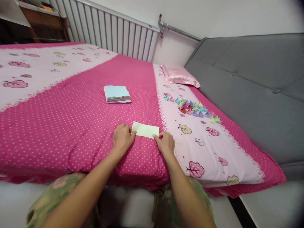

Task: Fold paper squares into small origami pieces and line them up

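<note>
A pale yellow-green sheet of paper (145, 130), shaped as a wide rectangle, lies near the front edge of the bed between my hands. My left hand (123, 136) pinches its left end, thumb on top at the lower corner. At the lower right corner, my right hand (165, 142) grips the paper between thumb and curled fingers. Beyond my left hand sits a stack of coloured square paper (117, 92) with a light blue sheet on top. To the right, several small folded paper boats (189, 106) in many colours stand grouped on the bedspread.
A pink polka-dot bedspread (78, 120) with pale tree-printed bands covers the bed. Far right rises a grey padded headboard (251, 69), with a pink satin pillow (180, 76) near it. A white radiator (114, 28) and a pipe (178, 30) run along the wall.
</note>
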{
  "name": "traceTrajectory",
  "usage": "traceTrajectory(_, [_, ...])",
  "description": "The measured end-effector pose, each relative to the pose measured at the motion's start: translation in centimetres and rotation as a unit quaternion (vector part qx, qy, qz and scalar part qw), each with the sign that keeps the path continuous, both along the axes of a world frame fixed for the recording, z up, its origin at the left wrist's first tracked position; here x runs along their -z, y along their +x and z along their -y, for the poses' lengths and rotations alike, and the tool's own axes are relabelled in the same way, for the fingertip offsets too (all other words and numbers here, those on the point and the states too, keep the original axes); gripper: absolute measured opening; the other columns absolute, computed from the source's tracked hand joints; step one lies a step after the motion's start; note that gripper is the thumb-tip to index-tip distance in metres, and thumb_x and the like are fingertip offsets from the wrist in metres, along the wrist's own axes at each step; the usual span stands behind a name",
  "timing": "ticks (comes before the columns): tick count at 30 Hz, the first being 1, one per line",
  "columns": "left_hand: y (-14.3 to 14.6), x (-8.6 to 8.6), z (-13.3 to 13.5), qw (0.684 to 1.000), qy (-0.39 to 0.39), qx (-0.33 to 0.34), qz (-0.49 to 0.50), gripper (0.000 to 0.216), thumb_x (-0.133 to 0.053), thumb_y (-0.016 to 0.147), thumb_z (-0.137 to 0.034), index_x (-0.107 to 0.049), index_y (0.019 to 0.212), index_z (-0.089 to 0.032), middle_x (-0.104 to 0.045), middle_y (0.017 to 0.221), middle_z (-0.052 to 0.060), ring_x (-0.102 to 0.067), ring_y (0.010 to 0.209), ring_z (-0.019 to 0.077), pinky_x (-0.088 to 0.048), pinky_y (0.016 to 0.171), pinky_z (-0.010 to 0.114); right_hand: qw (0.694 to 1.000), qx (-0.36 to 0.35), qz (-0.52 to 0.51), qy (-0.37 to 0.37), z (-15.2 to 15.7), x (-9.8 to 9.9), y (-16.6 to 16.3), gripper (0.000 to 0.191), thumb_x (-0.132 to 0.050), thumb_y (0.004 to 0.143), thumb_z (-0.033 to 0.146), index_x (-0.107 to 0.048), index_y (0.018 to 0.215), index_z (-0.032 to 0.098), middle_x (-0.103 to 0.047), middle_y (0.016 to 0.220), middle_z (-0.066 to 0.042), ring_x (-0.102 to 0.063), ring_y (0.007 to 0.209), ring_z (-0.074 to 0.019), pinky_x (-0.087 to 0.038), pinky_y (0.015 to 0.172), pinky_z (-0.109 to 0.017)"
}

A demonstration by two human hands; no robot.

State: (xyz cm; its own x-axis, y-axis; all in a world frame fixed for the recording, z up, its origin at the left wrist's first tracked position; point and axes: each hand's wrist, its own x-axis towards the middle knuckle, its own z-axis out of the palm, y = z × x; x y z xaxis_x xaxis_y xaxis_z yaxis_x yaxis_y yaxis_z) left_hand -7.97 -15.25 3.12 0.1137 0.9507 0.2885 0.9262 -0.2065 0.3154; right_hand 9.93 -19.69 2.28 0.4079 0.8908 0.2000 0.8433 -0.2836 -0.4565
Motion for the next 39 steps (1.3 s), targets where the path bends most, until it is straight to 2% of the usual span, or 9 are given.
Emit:
traceTrajectory(5, [0.4,0.4,0.2,0.998,0.059,0.007,-0.008,0.033,-0.051,0.078,-0.03,-0.053,0.104,-0.01,-0.06,0.099,0.015,-0.055,0.093,0.0287,-0.043,0.079,0.039,1.0,0.019,-0.002,0.003,0.1,-0.1,-0.5,0.026,-0.057,0.074,0.035,-0.057,0.093,0.018,-0.063,0.092,-0.009,-0.054,0.088,-0.0265,-0.038,0.074,-0.036])
traceTrajectory(7, [0.5,0.9,0.0,0.992,0.089,0.087,-0.018,0.034,-0.044,0.083,-0.024,-0.051,0.113,-0.01,-0.055,0.117,0.017,-0.048,0.11,0.0281,-0.038,0.091,0.04,1.0,0.013,0.005,0.011,0.2,-0.1,-0.7,0.034,-0.055,0.076,0.029,-0.053,0.107,0.017,-0.061,0.101,-0.011,-0.053,0.095,-0.0271,-0.038,0.078,-0.037])
traceTrajectory(9, [0.7,1.6,-0.2,0.973,0.091,0.208,-0.034,0.034,-0.034,0.087,-0.018,-0.051,0.117,-0.012,-0.048,0.129,0.014,-0.039,0.122,0.0239,-0.032,0.099,0.038,0.999,-0.014,0.03,0.03,0.3,0.0,-1.1,0.04,-0.051,0.078,0.02,-0.049,0.118,0.016,-0.057,0.114,-0.012,-0.049,0.105,-0.0264,-0.036,0.086,-0.038])
traceTrajectory(11, [0.9,2.1,-0.2,0.949,0.064,0.304,-0.05,0.037,-0.027,0.09,-0.018,-0.05,0.119,-0.015,-0.047,0.132,0.01,-0.036,0.126,0.0202,-0.03,0.102,0.038,0.995,-0.059,0.068,0.05,0.4,0.0,-1.5,0.043,-0.045,0.081,0.014,-0.046,0.124,0.017,-0.049,0.128,-0.012,-0.039,0.119,-0.0255,-0.028,0.096,-0.041])
traceTrajectory(13, [1.0,2.2,0.0,0.936,0.031,0.344,-0.067,0.039,-0.027,0.091,-0.024,-0.046,0.125,-0.015,-0.043,0.134,0.01,-0.034,0.127,0.02,-0.027,0.104,0.038,0.987,-0.118,0.094,0.057,0.5,0.0,-2.0,0.042,-0.037,0.085,0.015,-0.044,0.127,0.02,-0.04,0.137,-0.009,-0.026,0.129,-0.0244,-0.016,0.103,-0.045])
traceTrajectory(16, [1.0,1.9,0.7,0.934,-0.008,0.348,-0.086,0.048,-0.027,0.091,-0.035,-0.039,0.13,-0.011,-0.036,0.138,0.013,-0.03,0.129,0.021,-0.021,0.107,0.039,0.97,-0.225,0.082,0.032,0.8,0.0,-2.7,0.043,-0.025,0.092,0.028,-0.035,0.133,0.022,-0.032,0.142,-0.005,-0.017,0.134,-0.0213,-0.006,0.107,-0.046])
traceTrajectory(19, [1.0,1.6,1.1,0.935,-0.033,0.339,-0.098,0.052,-0.027,0.09,-0.035,-0.035,0.133,-0.007,-0.034,0.139,0.015,-0.026,0.131,0.0212,-0.016,0.108,0.037,0.954,-0.295,0.051,-0.02,0.9,0.0,-3.0,0.05,-0.02,0.092,0.041,-0.024,0.138,0.022,-0.026,0.145,-0.003,-0.016,0.134,-0.0193,-0.005,0.108,-0.043])
traceTrajectory(28, [1.0,1.7,0.9,0.943,-0.066,0.316,-0.085,0.056,-0.025,0.088,-0.04,-0.031,0.136,-0.011,-0.03,0.142,0.012,-0.022,0.132,0.0231,-0.012,0.108,0.038,0.963,-0.257,0.02,-0.083,0.6,0.5,-2.9,0.063,-0.012,0.088,0.055,-0.016,0.14,0.019,-0.018,0.147,-0.005,-0.01,0.136,-0.0215,-0.004,0.109,-0.043])
traceTrajectory(39, [0.1,1.1,0.4,0.965,-0.07,0.24,-0.085,0.077,-0.031,0.076,-0.068,-0.033,0.135,-0.018,-0.028,0.142,0.015,-0.02,0.132,0.0282,-0.01,0.106,0.042,0.971,-0.206,0.028,-0.119,0.2,0.6,-1.7,0.073,-0.014,0.085,0.061,-0.019,0.14,0.013,-0.016,0.147,-0.009,-0.009,0.135,-0.0278,-0.005,0.107,-0.048])
